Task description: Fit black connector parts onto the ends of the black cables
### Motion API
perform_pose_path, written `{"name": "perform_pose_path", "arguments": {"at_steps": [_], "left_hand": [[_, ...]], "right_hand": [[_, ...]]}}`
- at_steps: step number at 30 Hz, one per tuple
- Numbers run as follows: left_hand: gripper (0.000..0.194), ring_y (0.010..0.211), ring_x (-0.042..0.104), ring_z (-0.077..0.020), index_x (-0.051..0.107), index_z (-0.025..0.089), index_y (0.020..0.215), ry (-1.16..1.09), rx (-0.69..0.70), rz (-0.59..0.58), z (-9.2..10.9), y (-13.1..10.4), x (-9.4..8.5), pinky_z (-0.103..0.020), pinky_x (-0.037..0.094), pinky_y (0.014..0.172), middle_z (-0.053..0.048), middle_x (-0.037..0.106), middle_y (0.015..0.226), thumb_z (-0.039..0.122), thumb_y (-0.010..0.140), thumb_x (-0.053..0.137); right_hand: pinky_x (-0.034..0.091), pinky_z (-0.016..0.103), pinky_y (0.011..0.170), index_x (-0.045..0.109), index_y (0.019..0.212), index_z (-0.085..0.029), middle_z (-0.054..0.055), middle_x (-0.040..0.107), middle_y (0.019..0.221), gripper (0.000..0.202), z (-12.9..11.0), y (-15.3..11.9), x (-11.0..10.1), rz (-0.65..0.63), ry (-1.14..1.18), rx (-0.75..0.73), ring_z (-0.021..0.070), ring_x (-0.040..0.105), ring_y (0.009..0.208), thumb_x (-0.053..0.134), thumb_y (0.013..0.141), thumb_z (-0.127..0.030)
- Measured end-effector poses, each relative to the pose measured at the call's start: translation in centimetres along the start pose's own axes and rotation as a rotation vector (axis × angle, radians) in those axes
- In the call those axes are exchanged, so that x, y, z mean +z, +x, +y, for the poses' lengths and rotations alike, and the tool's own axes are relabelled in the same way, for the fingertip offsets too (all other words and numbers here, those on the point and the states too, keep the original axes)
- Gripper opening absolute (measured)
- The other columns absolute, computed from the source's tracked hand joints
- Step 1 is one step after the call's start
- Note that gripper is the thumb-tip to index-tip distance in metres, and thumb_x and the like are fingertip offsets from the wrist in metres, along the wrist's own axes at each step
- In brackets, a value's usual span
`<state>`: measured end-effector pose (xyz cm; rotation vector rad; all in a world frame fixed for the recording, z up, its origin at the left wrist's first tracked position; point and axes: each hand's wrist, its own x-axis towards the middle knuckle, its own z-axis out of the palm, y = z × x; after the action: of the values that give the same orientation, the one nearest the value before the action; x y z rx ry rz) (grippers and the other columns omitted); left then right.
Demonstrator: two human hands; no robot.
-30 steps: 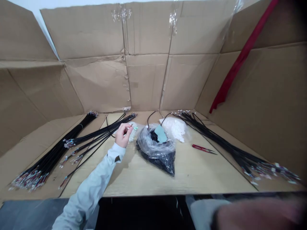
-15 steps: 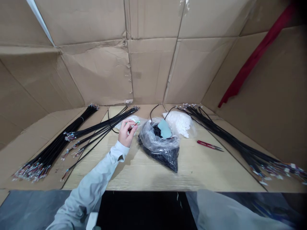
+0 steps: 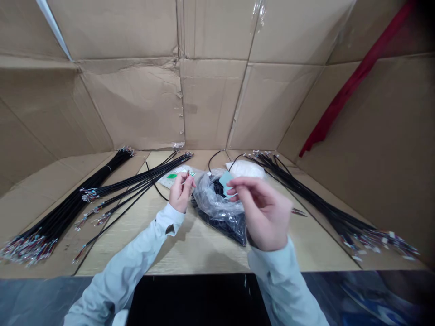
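My left hand (image 3: 181, 192) is raised left of the clear plastic bag, its fingers pinched on a small wire end (image 3: 188, 173). My right hand (image 3: 264, 213) is in front of the right side of that bag, thumb and fingertips close together; what they hold, if anything, is too small to make out. The plastic bag (image 3: 217, 204) stands open in the middle of the table with black parts inside. A light blue-green piece (image 3: 225, 181) lies at its mouth, partly behind my right fingertips.
Bundles of black cables lie at the left (image 3: 81, 199) and right (image 3: 306, 199). A white bag (image 3: 245, 169) sits behind. Scissor-like snips (image 3: 299, 212) are partly hidden by my right hand. Cardboard walls (image 3: 210, 104) enclose the table.
My right hand has come into view and moved up over the front of the bag. My left hand remains near the same spot, still pinching. The view has shifted slightly.
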<state>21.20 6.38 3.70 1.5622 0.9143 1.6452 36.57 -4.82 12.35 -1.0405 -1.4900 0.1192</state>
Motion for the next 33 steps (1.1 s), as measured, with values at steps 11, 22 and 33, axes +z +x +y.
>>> {"name": "perform_pose_path", "arguments": {"at_steps": [11, 22, 33], "left_hand": [[0.048, 0.067, 0.050, -0.0179, 0.039, 0.017, 0.076, 0.755, 0.063, -0.281, -0.1, -1.1, 1.3, -0.035, 0.045, 0.064, -0.003, 0.046, 0.070, 0.058, 0.062, 0.058], [0.110, 0.120, 0.038, -0.0398, 0.029, 0.003, 0.120, 0.786, -0.137, -0.443, -3.6, -0.2, 1.8, -0.050, 0.034, 0.098, -0.029, 0.040, 0.122, 0.059, 0.036, 0.073], [0.114, 0.126, 0.029, -0.0398, 0.027, 0.004, 0.119, 0.782, 0.137, -0.348, -5.2, -0.3, -0.2, -0.052, 0.029, 0.102, -0.031, 0.028, 0.131, 0.067, 0.034, 0.069]], "right_hand": [[0.049, 0.034, 0.082, 0.059, 0.097, -0.014, 0.010, 0.061, 0.103, 0.036, 18.3, -0.6, -3.2, -0.332, -0.159, 0.617, 0.0189, 0.059, 0.092, 0.053, 0.064, -0.026], [0.049, 0.023, 0.061, 0.025, 0.125, -0.022, 0.013, 0.041, 0.129, 0.083, 19.9, -3.7, 0.2, -0.448, 0.290, 0.818, 0.0164, 0.059, 0.090, 0.060, 0.058, -0.057], [0.049, 0.025, 0.066, 0.039, 0.116, -0.017, 0.011, 0.056, 0.104, 0.052, 17.0, -5.0, -4.6, -0.380, -0.199, 0.538, 0.0123, 0.058, 0.077, 0.044, 0.075, -0.049]]}}
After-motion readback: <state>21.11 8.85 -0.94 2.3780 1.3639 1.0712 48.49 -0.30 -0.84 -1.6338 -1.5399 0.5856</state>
